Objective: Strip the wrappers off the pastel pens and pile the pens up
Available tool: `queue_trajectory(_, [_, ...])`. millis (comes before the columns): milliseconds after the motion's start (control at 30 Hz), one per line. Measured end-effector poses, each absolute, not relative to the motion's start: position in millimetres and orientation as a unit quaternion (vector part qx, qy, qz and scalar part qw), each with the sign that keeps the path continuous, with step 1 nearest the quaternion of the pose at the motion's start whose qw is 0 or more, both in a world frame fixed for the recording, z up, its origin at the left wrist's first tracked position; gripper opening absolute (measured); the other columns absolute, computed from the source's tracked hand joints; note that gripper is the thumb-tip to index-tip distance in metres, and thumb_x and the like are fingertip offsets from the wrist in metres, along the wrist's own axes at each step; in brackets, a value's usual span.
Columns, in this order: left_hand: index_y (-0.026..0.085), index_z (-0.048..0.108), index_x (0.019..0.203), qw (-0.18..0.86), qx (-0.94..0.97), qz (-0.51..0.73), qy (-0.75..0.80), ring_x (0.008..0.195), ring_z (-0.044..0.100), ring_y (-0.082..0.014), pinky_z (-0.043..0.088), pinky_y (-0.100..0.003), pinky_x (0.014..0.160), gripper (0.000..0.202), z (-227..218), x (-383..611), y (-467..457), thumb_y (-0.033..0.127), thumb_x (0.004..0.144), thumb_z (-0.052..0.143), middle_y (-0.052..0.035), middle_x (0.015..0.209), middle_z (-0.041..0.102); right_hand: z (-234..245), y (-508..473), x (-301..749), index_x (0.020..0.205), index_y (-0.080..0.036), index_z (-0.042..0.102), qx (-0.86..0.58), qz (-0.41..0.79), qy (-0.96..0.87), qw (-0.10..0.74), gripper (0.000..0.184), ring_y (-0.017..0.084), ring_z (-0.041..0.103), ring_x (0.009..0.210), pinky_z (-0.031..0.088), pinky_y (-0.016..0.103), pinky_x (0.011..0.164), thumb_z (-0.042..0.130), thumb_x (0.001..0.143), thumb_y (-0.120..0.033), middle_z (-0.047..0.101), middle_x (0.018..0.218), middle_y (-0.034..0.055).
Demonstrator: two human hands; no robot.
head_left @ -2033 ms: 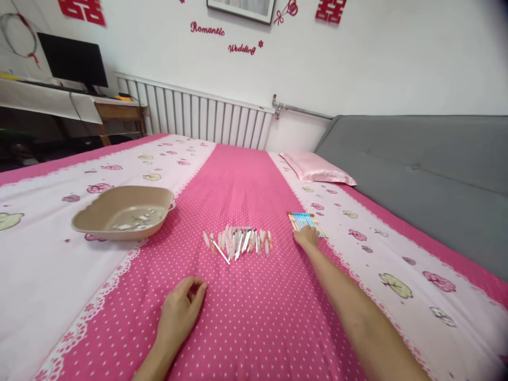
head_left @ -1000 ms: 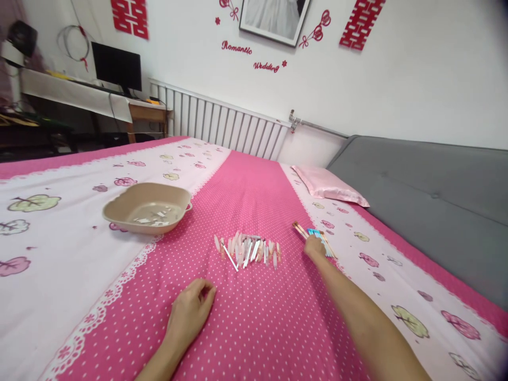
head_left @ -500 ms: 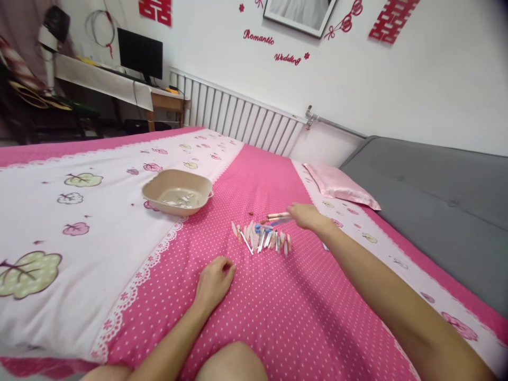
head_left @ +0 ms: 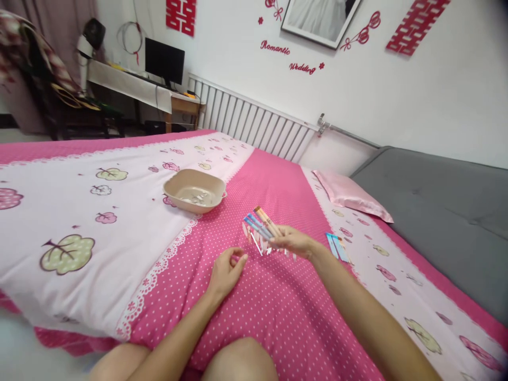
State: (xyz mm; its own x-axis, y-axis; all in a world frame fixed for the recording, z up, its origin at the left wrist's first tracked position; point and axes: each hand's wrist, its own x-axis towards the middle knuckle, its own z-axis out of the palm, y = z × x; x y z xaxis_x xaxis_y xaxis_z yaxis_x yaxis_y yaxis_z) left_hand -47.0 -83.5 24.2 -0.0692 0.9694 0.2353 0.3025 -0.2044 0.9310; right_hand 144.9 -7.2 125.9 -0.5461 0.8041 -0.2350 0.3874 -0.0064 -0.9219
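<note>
My right hand (head_left: 292, 241) is closed around a small bunch of slim pen-like sticks (head_left: 262, 223), some blue and some tan with brown ends. They point up and to the left. Below and behind that hand, a row of thin pink and white pieces (head_left: 256, 244) lies on the dotted bedspread, partly covered. My left hand (head_left: 227, 271) rests to the left of the row with fingers loosely bent and nothing in them. More slim blue and tan sticks (head_left: 336, 247) lie side by side to the right of my right forearm.
A beige plastic basin (head_left: 174, 197) with small pale pieces inside stands on the bed (head_left: 254, 312) at the left. A pink pillow (head_left: 349, 194) leans near the grey headboard (head_left: 432, 211). Behind the bed are a white radiator (head_left: 254, 116) and a desk with a monitor (head_left: 164, 61).
My right hand has come nearer and lower with the sticks, which now angle upward. My left hand has moved slightly toward the row and its fingers have loosened. The view has shifted left.
</note>
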Motion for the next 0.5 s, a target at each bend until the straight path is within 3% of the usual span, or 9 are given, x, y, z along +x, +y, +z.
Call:
queue_trajectory(100, [0.015,0.055,0.108,0.427,0.537,0.562,0.461,0.078,0.058,-0.0163,0.046,-0.029,0.070,0.042,31.4,-48.0,-81.0,0.046,0.080,0.047,-0.0079,0.099,0.063,85.9,-23.6,105.4,0.086,-0.016,0.060,-0.380,0.728,-0.522,0.232,0.031,0.008,0.055,0.061,0.040,0.019,0.057,0.074,0.059,-0.026,0.062,0.073,0.0004])
queue_trajectory(200, [0.014,0.056,0.097,0.464,0.467,0.587,0.470,0.072,0.058,-0.0153,0.046,-0.027,0.066,0.041,29.7,-51.7,-75.9,0.050,0.080,0.043,-0.0050,0.084,0.064,61.0,-37.1,69.0,0.081,-0.015,0.060,-0.355,0.789,-0.444,0.234,0.034,0.009,0.056,0.057,0.043,0.020,0.058,0.077,0.054,-0.026,0.061,0.063,-0.0014])
queue_trajectory(367, [0.014,0.054,0.073,0.465,0.449,0.517,0.561,0.052,0.053,-0.0132,0.041,-0.024,0.050,0.035,18.1,-67.5,-64.9,0.047,0.077,0.045,0.0005,0.057,0.057,45.4,-44.9,43.2,0.077,-0.015,0.058,-0.414,0.745,-0.460,0.250,0.020,0.009,0.054,0.047,0.044,0.024,0.055,0.067,0.066,-0.029,0.059,0.055,-0.0023])
queue_trajectory(500, [0.014,0.052,0.068,0.453,0.455,0.487,0.593,0.053,0.056,-0.0139,0.040,-0.024,0.051,0.028,18.0,-76.3,-61.0,0.041,0.077,0.048,-0.0020,0.060,0.060,34.6,-41.1,49.0,0.078,-0.016,0.057,-0.521,0.627,-0.523,0.249,0.017,0.013,0.058,0.046,0.040,0.023,0.047,0.049,0.078,-0.032,0.062,0.057,0.0022])
